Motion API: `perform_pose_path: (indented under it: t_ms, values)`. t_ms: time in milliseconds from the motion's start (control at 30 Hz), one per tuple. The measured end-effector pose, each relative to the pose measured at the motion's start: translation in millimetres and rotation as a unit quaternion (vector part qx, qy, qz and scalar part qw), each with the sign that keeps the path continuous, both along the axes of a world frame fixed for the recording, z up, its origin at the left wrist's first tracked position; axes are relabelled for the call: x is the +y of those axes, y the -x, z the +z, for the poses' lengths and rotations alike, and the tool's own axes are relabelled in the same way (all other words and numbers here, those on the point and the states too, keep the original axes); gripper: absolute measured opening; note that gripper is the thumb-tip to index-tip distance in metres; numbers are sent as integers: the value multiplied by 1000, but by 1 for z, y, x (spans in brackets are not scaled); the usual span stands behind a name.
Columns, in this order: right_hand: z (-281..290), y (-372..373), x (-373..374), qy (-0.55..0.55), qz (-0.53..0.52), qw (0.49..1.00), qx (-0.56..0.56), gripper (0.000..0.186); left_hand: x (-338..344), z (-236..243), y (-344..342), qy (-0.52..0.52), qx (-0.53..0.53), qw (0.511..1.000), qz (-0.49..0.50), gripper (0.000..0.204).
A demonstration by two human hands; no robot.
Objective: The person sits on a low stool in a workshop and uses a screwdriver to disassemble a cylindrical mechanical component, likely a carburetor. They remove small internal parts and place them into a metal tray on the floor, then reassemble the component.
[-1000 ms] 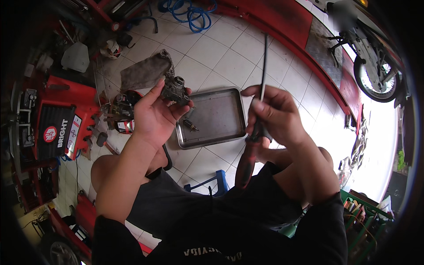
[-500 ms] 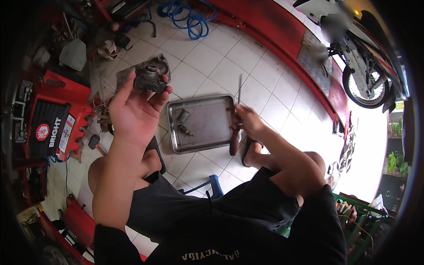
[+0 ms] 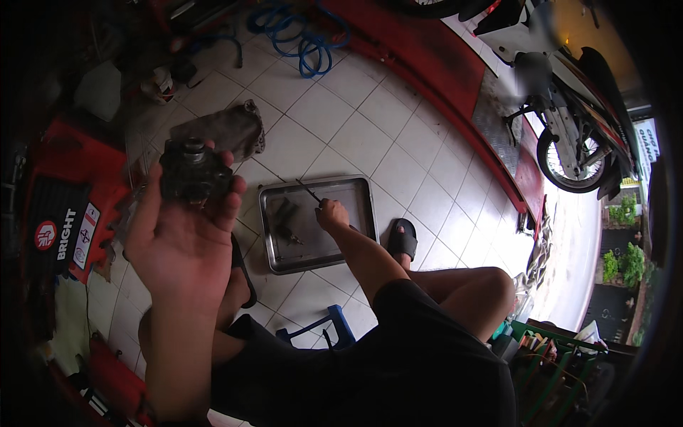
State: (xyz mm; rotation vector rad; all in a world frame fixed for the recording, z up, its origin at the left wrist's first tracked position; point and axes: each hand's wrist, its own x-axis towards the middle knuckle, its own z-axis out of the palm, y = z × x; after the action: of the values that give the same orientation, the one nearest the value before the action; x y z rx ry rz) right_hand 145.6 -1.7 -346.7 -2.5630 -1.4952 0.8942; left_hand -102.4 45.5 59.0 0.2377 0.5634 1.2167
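Holding a dark, greasy engine part up near the camera, the left hand grips it by the fingertips, palm facing the viewer. The right hand reaches down to a shallow metal tray on the white tiled floor, closed around a thin, dark rod-like tool whose tip rests over the tray. By the look of it, the step in hand is setting the tool down or swapping it; the next move seems to call for picking something from the tray. Inside the tray lie 2 or 3 small dark parts, too small to identify. A grey rag lies beyond, a blue hose farther off, and a motorcycle stands at right.
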Motion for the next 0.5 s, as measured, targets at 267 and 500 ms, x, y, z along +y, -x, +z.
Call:
perform_pose_path:
  t_ms: [267,500]
  values:
    - [-43,-6,48,-13,90,995,-50,29,29,1,4,-53,-10,998,-36,44]
    - [-29,-4,48,-10,111,993,-32,26,27,8,-3,29,12,999,21,48]
